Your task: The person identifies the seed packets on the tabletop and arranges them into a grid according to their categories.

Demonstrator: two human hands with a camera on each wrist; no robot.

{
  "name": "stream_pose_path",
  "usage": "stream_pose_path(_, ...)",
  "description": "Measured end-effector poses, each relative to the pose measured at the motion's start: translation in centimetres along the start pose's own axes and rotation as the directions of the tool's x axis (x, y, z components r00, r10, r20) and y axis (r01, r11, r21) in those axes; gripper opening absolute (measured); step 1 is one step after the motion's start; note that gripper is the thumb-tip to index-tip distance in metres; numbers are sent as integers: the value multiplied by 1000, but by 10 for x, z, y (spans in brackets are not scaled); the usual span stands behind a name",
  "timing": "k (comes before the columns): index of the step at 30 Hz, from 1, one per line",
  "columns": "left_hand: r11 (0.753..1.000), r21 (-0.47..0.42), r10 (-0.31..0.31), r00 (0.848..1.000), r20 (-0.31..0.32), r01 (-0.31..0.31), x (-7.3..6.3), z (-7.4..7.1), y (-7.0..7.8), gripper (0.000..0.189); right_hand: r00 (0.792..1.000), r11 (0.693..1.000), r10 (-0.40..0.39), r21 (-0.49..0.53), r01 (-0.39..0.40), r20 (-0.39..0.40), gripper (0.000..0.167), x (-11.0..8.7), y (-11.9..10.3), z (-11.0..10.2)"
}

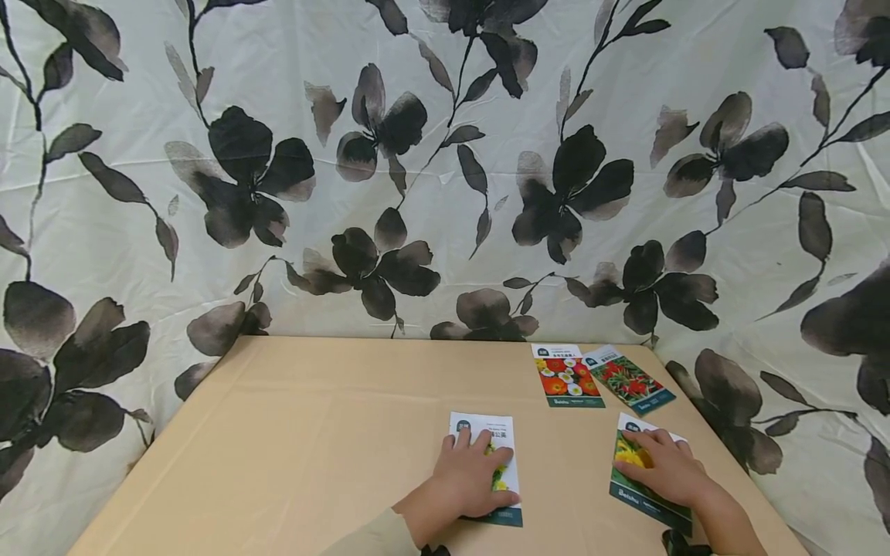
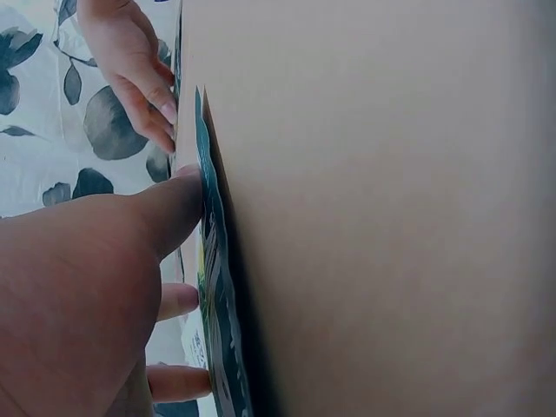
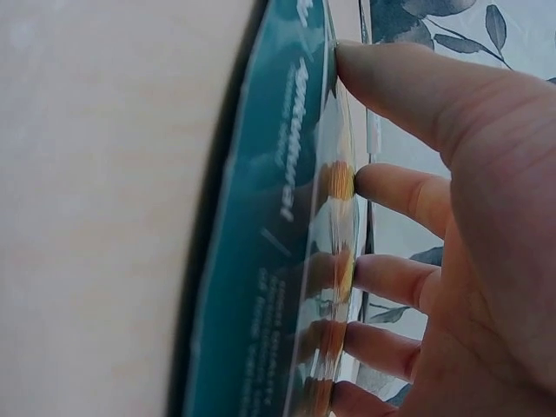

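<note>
In the head view my left hand [image 1: 467, 475] rests on a seed packet [image 1: 497, 425] with a white top, yellow flowers and a dark green lower band. The left wrist view shows its thumb and fingertips touching the packet's face, the fingers spread. Farther right, my right hand [image 1: 664, 466] lies on a second seed packet [image 1: 643, 502], tilted, with a yellow flower picture. Seen from the right wrist, the thumb and fingertips press on its glossy front, and its green band [image 3: 252, 234] stands slightly off the tabletop. The hands hide much of both pictures.
Two more seed packets lie near the back right edge: one with red, orange and white flowers [image 1: 568, 380], and a slanted one with red flowers [image 1: 629, 380], their corners close together. The tan table [image 1: 299, 432] ends before a floral cloth [image 1: 473, 193].
</note>
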State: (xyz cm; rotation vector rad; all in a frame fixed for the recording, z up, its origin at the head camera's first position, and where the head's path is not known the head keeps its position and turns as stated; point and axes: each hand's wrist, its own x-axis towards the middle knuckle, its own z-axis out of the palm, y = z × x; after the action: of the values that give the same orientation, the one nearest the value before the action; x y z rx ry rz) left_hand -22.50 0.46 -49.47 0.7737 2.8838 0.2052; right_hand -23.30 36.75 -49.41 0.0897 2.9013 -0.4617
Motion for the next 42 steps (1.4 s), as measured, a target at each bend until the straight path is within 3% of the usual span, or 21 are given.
stream_pose_path(14, 999, 32, 10, 1000, -27, -9, -10, -4, -6, 66, 1000, 1000, -3, 5, 3, -3, 92, -3, -3, -3)
stream_pose_path(42, 998, 58, -4, 1000, -28, 5, -29, -9, -34, 65, 1000, 1000, 1, 6, -1, -3, 93, -3, -1, -2)
